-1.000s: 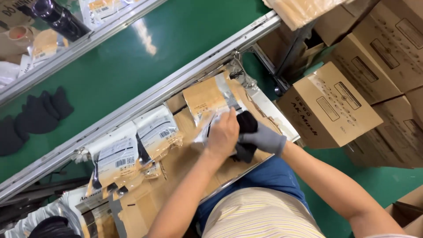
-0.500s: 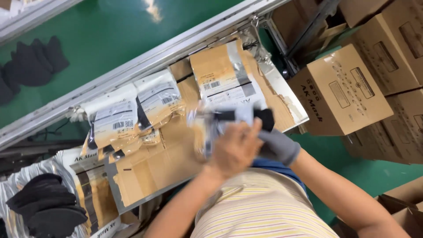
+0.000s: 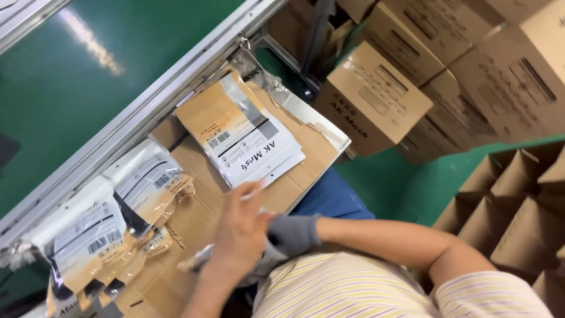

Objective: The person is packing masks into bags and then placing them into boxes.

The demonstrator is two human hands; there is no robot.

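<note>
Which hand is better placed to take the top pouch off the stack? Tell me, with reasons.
Left, probably. The bare left hand has its fingertips right by the near edge of the pouch stack. The gloved right hand sits behind it, nearer the body.

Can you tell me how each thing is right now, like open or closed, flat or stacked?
Left hand: bare, fingers spread, over a clear packet.
Right hand: in a grey glove, beside the left hand.
Clear packet: mostly hidden under the hands.
Pouch stack: flat, fanned out.
Filled pouches: lying overlapped.
Cardboard box: closed.
Divider carton: open, cells empty.
</note>
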